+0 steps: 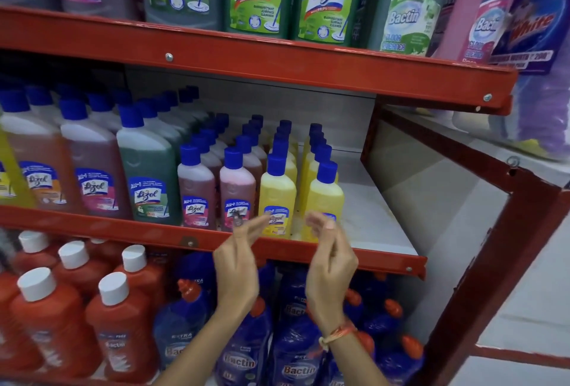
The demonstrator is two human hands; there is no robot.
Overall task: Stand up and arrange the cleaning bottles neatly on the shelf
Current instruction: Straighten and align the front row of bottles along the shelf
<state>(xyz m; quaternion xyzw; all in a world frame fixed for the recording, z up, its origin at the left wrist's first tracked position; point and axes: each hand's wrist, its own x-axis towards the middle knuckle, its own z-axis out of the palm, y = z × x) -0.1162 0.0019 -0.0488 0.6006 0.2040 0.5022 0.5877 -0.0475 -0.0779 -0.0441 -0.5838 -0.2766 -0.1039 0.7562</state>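
1. Leftmost, pink bottles [237,191] stand upright on the red shelf [172,239], left of our yellow bottles [277,197].
2. Our left hand [237,265] hangs before the shelf edge, fingers loosely spread, holding nothing.
3. Our right hand [331,265], beside it, is likewise empty, fingers curled near the yellow bottles.

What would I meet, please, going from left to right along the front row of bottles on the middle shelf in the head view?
Orange-brown large bottle → pink large bottle → green large bottle → maroon small bottle → pink small bottle → first yellow small bottle → second yellow small bottle → bare shelf surface.
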